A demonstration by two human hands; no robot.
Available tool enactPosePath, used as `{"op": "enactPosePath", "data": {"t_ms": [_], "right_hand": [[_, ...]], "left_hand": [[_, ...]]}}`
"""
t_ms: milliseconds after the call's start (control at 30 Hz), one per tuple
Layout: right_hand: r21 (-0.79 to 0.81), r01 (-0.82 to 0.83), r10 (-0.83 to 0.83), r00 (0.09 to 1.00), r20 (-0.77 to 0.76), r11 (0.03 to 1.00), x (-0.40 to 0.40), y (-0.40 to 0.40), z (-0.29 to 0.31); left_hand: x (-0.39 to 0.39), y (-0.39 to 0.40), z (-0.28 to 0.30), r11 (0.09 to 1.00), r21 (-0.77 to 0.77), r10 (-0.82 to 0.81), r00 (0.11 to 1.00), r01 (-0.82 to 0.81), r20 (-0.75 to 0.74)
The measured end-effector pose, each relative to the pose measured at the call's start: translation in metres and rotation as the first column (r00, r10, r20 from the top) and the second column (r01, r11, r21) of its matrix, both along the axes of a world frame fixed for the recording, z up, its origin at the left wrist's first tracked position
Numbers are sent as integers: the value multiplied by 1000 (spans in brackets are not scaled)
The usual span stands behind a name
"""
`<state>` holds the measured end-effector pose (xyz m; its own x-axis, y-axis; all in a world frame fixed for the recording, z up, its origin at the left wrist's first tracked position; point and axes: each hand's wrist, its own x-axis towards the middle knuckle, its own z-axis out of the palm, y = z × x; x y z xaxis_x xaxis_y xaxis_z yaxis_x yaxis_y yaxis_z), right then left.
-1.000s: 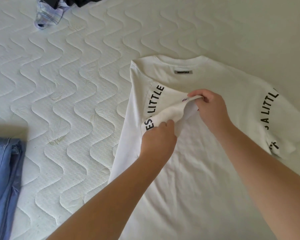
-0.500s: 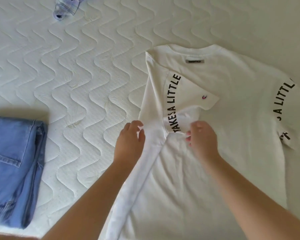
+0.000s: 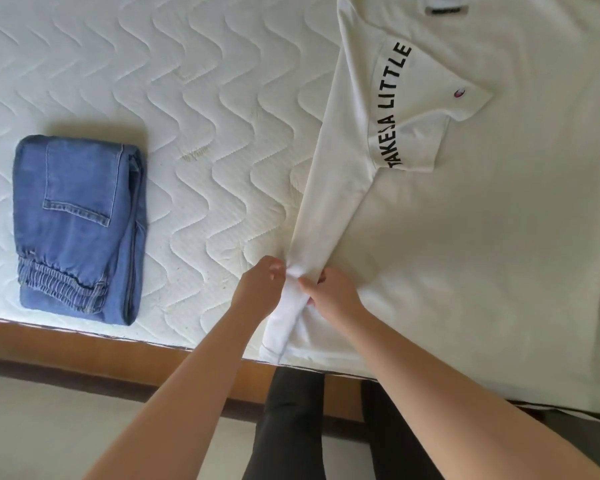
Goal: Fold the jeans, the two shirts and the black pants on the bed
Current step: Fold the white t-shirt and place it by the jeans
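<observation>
- One white shirt (image 3: 465,237) lies flat; left hand (image 3: 260,289) and right hand (image 3: 329,292) both pinch its folded edge.
- One folded jeans (image 3: 77,226) lies well left of the left hand.

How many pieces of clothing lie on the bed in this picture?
2: the folded jeans at the left near the bed's edge, and the white shirt at the right. Other clothes may be out of view.
</observation>
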<state>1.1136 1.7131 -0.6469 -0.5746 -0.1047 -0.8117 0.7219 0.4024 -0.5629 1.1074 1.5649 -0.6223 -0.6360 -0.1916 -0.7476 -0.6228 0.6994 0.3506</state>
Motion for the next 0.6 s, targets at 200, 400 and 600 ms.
{"op": "enactPosePath", "data": {"t_ms": [200, 400, 600], "right_hand": [[168, 47, -24, 990, -136, 985, 27, 25, 15], [-119, 240, -220, 962, 161, 963, 49, 31, 24], [106, 159, -145, 980, -133, 982, 63, 46, 38]], "left_hand": [[12, 9, 5, 992, 127, 11, 998, -20, 69], [30, 24, 5, 959, 242, 113, 984, -145, 140], [46, 26, 2, 925, 280, 218, 962, -258, 167]]}}
